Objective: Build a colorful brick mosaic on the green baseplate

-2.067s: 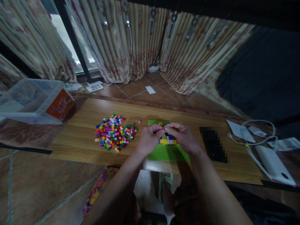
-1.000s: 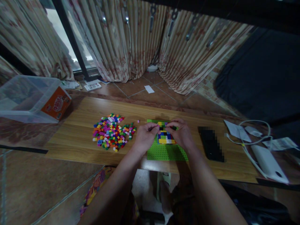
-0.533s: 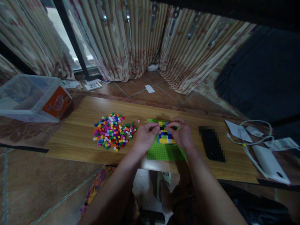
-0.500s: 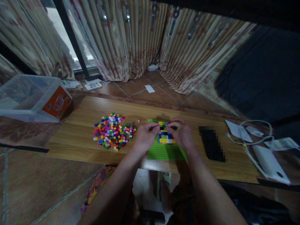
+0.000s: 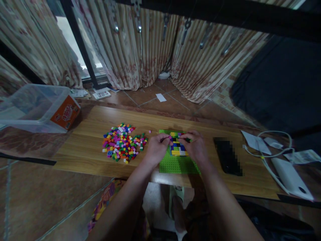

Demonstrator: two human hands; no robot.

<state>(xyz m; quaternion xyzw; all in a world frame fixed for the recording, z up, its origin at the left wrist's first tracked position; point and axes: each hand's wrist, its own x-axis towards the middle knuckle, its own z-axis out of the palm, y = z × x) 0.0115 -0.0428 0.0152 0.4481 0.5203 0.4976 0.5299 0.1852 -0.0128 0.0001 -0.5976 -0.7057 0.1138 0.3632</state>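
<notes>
A green studded baseplate (image 5: 175, 165) lies on the wooden table, with a patch of yellow, blue, white and black toy bricks (image 5: 178, 147) built on it. My left hand (image 5: 158, 148) is at the patch's left side, thumb and forefinger pinched on a small pink brick (image 5: 170, 138). Over the right side of the patch, my right hand (image 5: 195, 144) is closed in a pinch. What its fingertips hold, if anything, is too small to make out. Both hands cover parts of the bricks and baseplate.
Loose bricks (image 5: 122, 144) in many colours are heaped left of the baseplate, with one pink brick (image 5: 149, 131) apart. A black phone (image 5: 225, 155) lies to the right, near a white cable (image 5: 265, 160). A clear plastic box (image 5: 37, 107) stands far left.
The whole view has shifted slightly. My left fingertips have come a little away from the bricks, and the pink brick between them shows more clearly. My right hand stays near the same spot.
</notes>
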